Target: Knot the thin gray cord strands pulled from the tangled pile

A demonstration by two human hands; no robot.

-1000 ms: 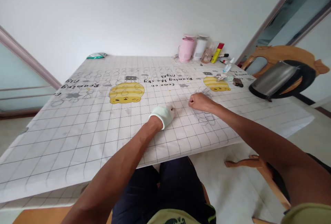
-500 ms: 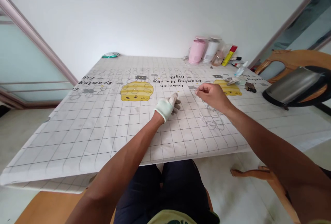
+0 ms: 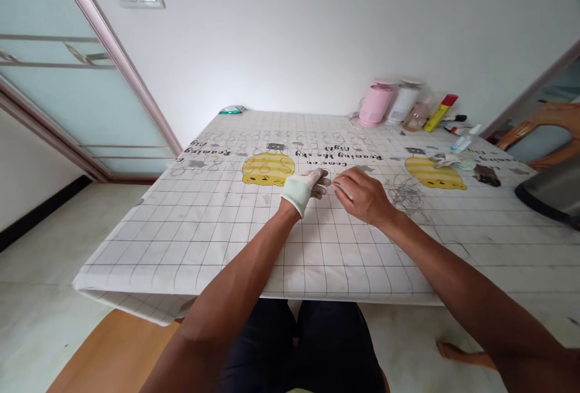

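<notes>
My left hand [image 3: 309, 189] wears a pale glove with a mint-green cuff. It hovers low over the middle of the table, its thumb and fingers stretched to the right with a gap between them. Close beside it, my bare right hand [image 3: 362, 194] is closed in a pinch. What it pinches looks like a thin wire, though most of it is hidden by the fingers. A loose tangle of thin grey wire [image 3: 405, 194] lies just right of that hand. Behind my hands, wire loops [image 3: 254, 137] lie in rows on the tablecloth [image 3: 217, 217].
At the back right stand a pink canister [image 3: 376, 104], a white canister [image 3: 402, 103], a clear bottle [image 3: 414, 117] and a yellow tube with a red cap [image 3: 440, 113]. A crumpled glove [image 3: 455, 161] and a dark small object [image 3: 487, 176] lie nearer. A metal kettle [image 3: 555, 190] is far right.
My right hand has come in from the wire tangle toward my left hand. The left hand's fingers now reach toward it. The view has turned a little left.
</notes>
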